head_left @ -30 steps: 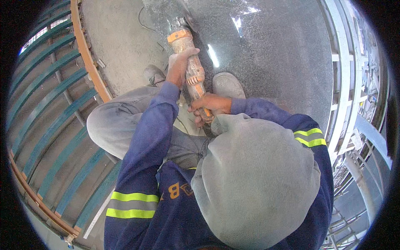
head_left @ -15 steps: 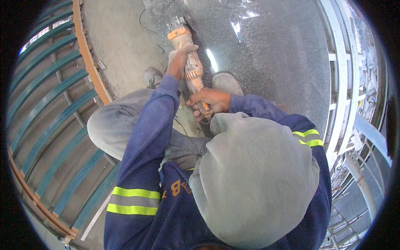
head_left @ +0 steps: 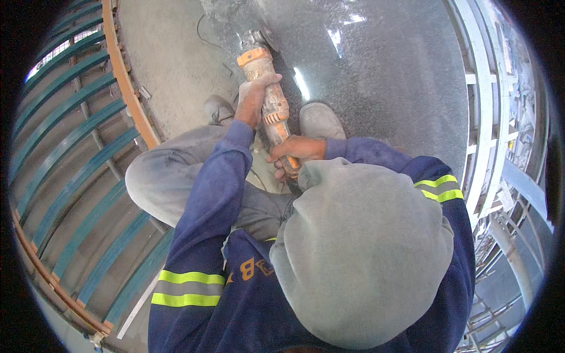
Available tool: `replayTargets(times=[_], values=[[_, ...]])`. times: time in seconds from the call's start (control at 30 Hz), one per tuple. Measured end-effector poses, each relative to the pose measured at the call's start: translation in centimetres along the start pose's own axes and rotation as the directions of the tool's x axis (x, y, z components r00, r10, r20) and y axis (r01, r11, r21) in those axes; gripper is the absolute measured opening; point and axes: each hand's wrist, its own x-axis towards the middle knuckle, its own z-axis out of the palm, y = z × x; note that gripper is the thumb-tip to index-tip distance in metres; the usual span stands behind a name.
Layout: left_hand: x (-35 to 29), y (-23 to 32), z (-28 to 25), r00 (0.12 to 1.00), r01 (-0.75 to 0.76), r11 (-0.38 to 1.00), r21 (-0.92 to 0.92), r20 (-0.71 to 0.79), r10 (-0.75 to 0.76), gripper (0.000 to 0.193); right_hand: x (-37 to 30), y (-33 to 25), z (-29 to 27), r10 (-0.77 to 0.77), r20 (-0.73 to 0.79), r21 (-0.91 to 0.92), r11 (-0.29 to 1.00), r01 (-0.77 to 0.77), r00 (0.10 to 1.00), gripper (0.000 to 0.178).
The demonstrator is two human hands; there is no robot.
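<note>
An orange, dust-coated angle grinder [head_left: 274, 106] points away from me, held in both hands. My left hand [head_left: 253, 100] is closed around the front of its body, just behind the orange collar. Farther back, my right hand [head_left: 299, 150] wraps round the rear handle; some of its fingers are hidden. The grinder's disc [head_left: 269, 39] stands on edge, close to the left edge of a dark grey, shiny slab [head_left: 388, 82]. Whether the disc touches that edge I cannot tell.
Dusty pale floor [head_left: 165, 59] lies left of the slab, with a thin cable [head_left: 203, 36] on it. Teal slats in an orange frame [head_left: 120, 70] stand left. White metal rails [head_left: 484, 106] run along the right. My shoe [head_left: 321, 122] is beside the slab's edge.
The grinder and both hands have shifted slightly toward me, so more of its head and disc shows. Both hands keep their hold.
</note>
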Motion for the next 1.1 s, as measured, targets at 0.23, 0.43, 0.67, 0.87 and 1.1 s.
replayTargets(times=[0.23,0.43,0.67,0.87,1.1], values=[[0.2,0.3,0.2,1.000,0.027,0.999,-0.017,-0.004,-0.027,0.038,0.7,0.2,-0.2,-0.024,-0.026,0.026,0.999,0.025,0.999,0.018],[1.4,-0.1,-0.3,0.999,-0.024,0.999,-0.027,-0.039,0.023,0.031,1.1,-0.2,-0.7,-0.031,-0.023,0.013,0.999,0.032,0.999,0.029],[2.2,0.4,-0.1,1.000,-0.004,1.000,0.004,0.002,0.004,0.038,1.4,-0.5,-0.8,-0.090,-0.047,0.066,0.994,0.093,0.995,0.018],[1.7,0.2,0.1,1.000,-0.019,1.000,-0.015,0.000,0.019,0.041,1.3,-0.4,-0.8,-0.054,-0.035,0.028,0.998,0.055,0.998,0.027],[0.3,-0.2,0.0,1.000,0.007,1.000,-0.002,0.003,-0.007,0.043,-0.2,0.0,0.2,0.001,-0.008,0.017,1.000,-0.001,1.000,0.018]])
